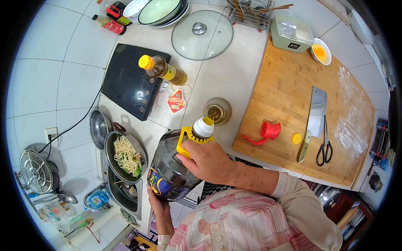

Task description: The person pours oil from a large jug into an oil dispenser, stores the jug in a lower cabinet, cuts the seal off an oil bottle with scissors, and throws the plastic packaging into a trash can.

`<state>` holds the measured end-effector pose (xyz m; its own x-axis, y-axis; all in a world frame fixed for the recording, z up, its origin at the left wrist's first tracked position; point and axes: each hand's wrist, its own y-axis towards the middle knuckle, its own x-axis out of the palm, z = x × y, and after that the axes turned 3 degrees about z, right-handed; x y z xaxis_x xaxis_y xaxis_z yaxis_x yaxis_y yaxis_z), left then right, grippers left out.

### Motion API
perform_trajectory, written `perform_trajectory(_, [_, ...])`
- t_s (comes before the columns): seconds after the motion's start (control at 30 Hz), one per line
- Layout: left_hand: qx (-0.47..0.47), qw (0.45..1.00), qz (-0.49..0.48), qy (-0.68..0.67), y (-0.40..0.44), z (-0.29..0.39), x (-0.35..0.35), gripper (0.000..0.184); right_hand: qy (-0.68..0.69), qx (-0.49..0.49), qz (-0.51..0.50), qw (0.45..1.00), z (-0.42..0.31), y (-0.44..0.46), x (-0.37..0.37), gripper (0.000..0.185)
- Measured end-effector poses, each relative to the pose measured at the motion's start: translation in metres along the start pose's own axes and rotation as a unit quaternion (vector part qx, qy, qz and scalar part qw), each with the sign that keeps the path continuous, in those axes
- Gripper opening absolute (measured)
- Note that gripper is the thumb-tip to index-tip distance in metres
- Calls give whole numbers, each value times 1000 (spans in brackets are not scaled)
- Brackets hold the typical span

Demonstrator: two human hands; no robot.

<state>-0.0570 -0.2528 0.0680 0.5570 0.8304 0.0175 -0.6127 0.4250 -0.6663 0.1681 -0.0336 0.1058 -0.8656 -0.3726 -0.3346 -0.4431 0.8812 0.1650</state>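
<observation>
1. The right hand [208,162] had its grip closed round the yellow handle of the jug [169,165].
2. The left hand [161,210] touched the jug's base; its grip was partly hidden, its spread unclear.
3. The jug tilted at the bench [234,69], oil running into the jar [225,112].

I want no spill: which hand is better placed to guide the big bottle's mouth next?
Probably right: the right grip holds the yellow handle near the mouth; the left grip touches the lower end.
</observation>
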Motion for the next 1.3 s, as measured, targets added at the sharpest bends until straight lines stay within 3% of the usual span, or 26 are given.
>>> perform_trajectory(1.3, [12,1000,5,20,-1,-1,-4,60,7,4,-10,1000,-4,0,-5,24])
